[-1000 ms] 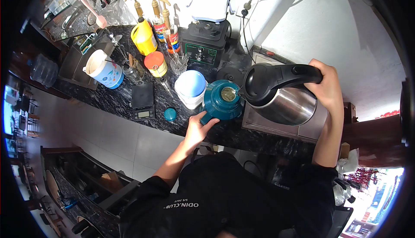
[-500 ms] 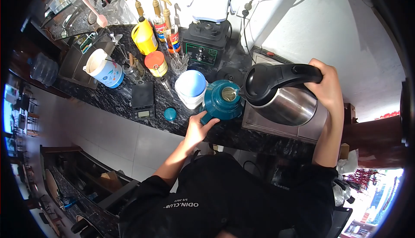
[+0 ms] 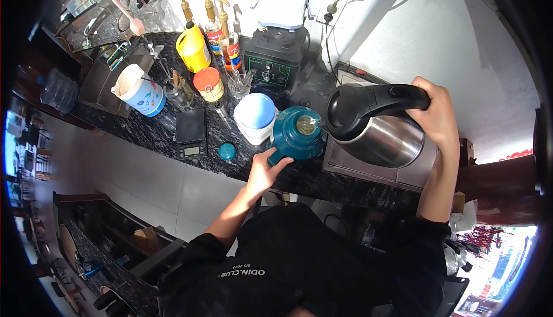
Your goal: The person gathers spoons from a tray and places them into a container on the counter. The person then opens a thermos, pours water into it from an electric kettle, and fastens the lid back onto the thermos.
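Observation:
My right hand point(image 3: 433, 107) is wrapped round the black handle of a steel electric kettle point(image 3: 389, 141), which is tilted so its spout is over a teal thermos flask point(image 3: 296, 138). Clear water runs from the spout into the flask's open mouth. My left hand point(image 3: 265, 170) grips the flask's handle at its near side and steadies it on the counter. The flask's teal lid point(image 3: 227, 152) lies on the counter to the left. Right beside the flask stands a white tub with a blue lid point(image 3: 254, 111).
On the dark marble counter point(image 3: 155, 135) are a black digital scale point(image 3: 190, 133), a red-lidded tin point(image 3: 208, 84), pump bottles point(image 3: 229, 49), a yellow jug point(image 3: 193, 49) and a blender base point(image 3: 273, 58). A blue-and-white pitcher point(image 3: 138, 91) stands by the sink point(image 3: 95, 92). A metal tray point(image 3: 345, 167) lies under the kettle.
Water keeps flowing from the kettle into the flask. Both hands, the kettle and the flask hold nearly the same positions, with only a very slight shift in the view.

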Demonstrator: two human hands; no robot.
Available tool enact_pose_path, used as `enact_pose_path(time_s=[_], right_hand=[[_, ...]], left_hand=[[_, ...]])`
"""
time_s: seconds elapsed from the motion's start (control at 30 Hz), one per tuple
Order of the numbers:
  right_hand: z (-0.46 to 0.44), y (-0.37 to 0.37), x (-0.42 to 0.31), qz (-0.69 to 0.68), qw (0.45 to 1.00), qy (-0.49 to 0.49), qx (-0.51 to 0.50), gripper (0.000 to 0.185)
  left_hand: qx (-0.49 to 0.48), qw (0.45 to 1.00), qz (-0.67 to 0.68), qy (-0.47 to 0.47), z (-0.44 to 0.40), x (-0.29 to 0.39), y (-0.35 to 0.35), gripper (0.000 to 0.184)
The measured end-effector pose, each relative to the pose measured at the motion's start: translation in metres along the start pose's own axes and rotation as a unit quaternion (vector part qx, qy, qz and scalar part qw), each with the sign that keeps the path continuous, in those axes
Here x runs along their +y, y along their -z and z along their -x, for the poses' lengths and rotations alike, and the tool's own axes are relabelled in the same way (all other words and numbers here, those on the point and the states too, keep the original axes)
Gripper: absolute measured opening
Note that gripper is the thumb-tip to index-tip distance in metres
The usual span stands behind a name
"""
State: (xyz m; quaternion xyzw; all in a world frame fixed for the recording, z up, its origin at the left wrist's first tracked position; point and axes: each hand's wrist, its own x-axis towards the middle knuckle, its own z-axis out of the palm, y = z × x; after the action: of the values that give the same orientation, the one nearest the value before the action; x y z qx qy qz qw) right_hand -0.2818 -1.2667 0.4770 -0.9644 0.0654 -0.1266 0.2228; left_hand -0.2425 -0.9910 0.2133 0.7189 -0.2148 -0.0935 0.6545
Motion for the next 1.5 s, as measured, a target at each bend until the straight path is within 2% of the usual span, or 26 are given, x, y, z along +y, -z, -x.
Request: enact_pose_path(time_s=[1.5], right_hand=[[-0.007,0.004,-0.014,0.042,0.999,0.026,-0.011,0.016]], left_hand=[[-0.004,1.0,0.015,-0.001,0.001,-0.002,0.0,0.026]])
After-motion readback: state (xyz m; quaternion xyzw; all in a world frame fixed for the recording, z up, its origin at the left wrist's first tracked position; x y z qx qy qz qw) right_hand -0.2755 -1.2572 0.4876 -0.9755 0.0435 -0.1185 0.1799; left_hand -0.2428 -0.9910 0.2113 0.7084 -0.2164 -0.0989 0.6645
